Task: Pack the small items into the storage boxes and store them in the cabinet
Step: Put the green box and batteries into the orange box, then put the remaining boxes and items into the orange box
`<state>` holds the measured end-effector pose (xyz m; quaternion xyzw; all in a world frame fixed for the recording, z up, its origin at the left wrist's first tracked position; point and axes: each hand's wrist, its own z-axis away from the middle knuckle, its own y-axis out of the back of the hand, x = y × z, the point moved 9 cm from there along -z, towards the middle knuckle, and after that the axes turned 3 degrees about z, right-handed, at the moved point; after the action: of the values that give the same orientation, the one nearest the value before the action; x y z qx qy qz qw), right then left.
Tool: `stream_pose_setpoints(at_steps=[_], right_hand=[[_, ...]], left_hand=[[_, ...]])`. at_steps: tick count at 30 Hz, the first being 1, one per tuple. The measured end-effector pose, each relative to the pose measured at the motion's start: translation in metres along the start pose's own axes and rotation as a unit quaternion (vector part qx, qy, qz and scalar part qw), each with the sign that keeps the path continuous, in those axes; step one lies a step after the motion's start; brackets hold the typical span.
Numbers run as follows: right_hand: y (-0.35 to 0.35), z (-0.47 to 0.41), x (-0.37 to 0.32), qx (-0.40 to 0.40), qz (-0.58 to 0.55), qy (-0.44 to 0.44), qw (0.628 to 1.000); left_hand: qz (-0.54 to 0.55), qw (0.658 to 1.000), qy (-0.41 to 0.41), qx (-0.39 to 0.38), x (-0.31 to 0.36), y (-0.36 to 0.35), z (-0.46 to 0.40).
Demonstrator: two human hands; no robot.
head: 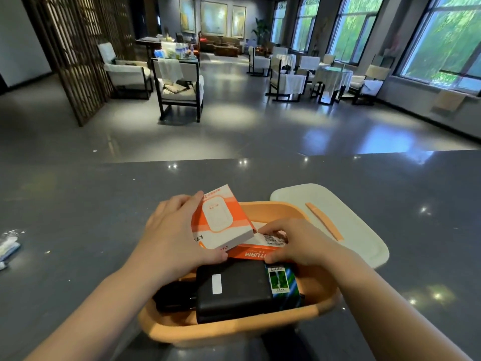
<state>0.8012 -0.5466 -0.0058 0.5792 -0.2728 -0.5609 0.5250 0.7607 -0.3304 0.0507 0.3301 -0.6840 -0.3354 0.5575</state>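
An orange storage box [226, 328] stands open at the near edge of the grey counter. My left hand [173, 235] grips an orange and white carton [221, 217], tilted over the box's far left part. My right hand [294, 242] has its fingers curled on a second orange carton [256, 252] lying flat under the first. A black case [231, 291] with a white label lies in the box's near part, with a small green and blue box [283, 284] beside it on the right and a dark item [171, 298] on the left.
The box's white lid [346, 222] with an orange handle strip [325, 221] lies on the counter [78, 217] to the right. A small plastic packet [7, 248] lies at the counter's far left. Beyond the counter is open floor with chairs and tables.
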Motion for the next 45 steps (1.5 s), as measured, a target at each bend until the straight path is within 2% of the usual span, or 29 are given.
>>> stream_pose_setpoints(at_steps=[4, 8, 11, 13, 17, 19, 24, 32, 38, 45], right_hand=[[-0.004, 0.011, -0.012, 0.042, 0.007, 0.027, 0.999], [0.015, 0.033, -0.002, 0.091, -0.038, 0.020, 0.995], [0.046, 0.057, 0.008, 0.192, -0.074, 0.000, 0.979], [0.051, 0.068, 0.009, 0.221, -0.090, -0.012, 0.971], [0.036, 0.072, 0.013, 0.206, -0.082, -0.051, 0.974], [0.025, 0.068, 0.014, 0.186, -0.050, -0.070, 0.979], [0.012, 0.055, -0.001, 0.148, 0.051, -0.055, 0.986], [0.015, 0.050, -0.007, 0.137, 0.043, -0.021, 0.989], [0.022, 0.054, -0.040, 0.172, 0.012, 0.013, 0.985], [0.006, 0.036, -0.163, 0.151, -0.031, 0.148, 0.977]], left_hand=[[-0.013, 1.000, -0.013, -0.017, 0.007, -0.010, -0.004], [-0.034, 0.997, -0.037, -0.056, 0.021, -0.026, -0.010], [-0.012, 0.989, -0.074, -0.131, 0.044, -0.054, -0.020], [-0.029, 0.978, -0.098, -0.180, 0.058, -0.076, -0.027], [-0.084, 0.956, -0.131, -0.249, 0.064, -0.110, -0.037], [-0.093, 0.949, -0.160, -0.255, 0.063, -0.119, -0.039], [-0.092, 0.963, -0.190, -0.170, 0.069, -0.116, -0.042], [-0.017, 0.981, -0.171, -0.086, 0.051, -0.073, -0.029], [0.032, 0.995, -0.097, 0.014, 0.008, -0.018, 0.002], [0.035, 0.987, 0.037, 0.155, -0.089, 0.091, 0.053]])
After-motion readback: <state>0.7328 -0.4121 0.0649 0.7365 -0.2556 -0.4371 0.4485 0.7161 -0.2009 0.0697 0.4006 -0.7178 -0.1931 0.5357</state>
